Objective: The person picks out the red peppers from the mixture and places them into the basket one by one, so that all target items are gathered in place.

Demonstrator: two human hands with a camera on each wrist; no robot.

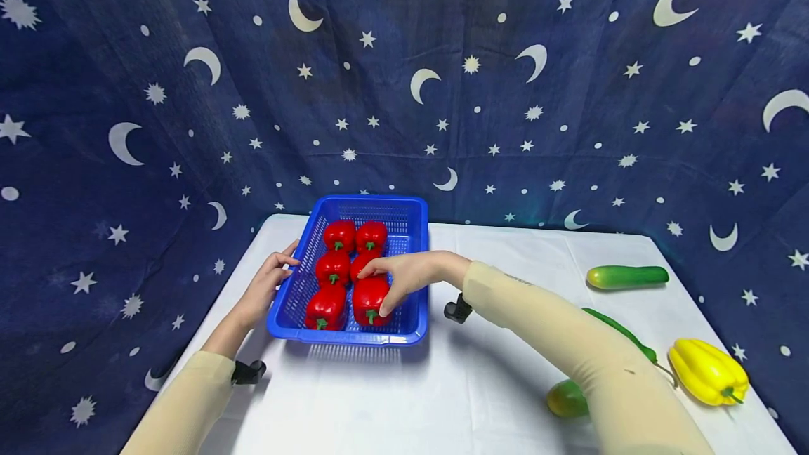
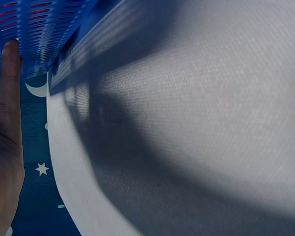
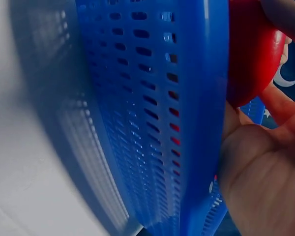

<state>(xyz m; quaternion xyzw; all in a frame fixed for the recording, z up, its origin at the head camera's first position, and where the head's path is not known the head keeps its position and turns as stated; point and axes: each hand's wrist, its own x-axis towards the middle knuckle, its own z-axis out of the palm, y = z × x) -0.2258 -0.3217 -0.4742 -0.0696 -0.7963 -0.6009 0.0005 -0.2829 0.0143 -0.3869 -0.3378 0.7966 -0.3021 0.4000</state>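
Observation:
In the head view, several red bell peppers [image 1: 332, 267] sit in two columns inside a blue plastic basket [image 1: 413, 328]. My right hand [image 1: 411, 276] reaches over the basket's right rim and grips the front right red bell pepper [image 1: 369, 295], thumb at its near side and fingers over its far side. The right wrist view shows that pepper [image 3: 253, 59] between the fingers, above the rim. My left hand [image 1: 268, 285] is at the basket's left side, fingertips at the rim. One straight finger [image 2: 11, 73] meets the slotted outer wall in the left wrist view.
On the right of the white-covered table [image 1: 505, 371] lie a cucumber-like green vegetable [image 1: 627, 277], a long green chili pepper [image 1: 622, 332], a yellow bell pepper [image 1: 708, 372] and another green vegetable [image 1: 567, 399], partly behind the right sleeve. A dark blue star-patterned curtain [image 1: 404, 125] surrounds the table.

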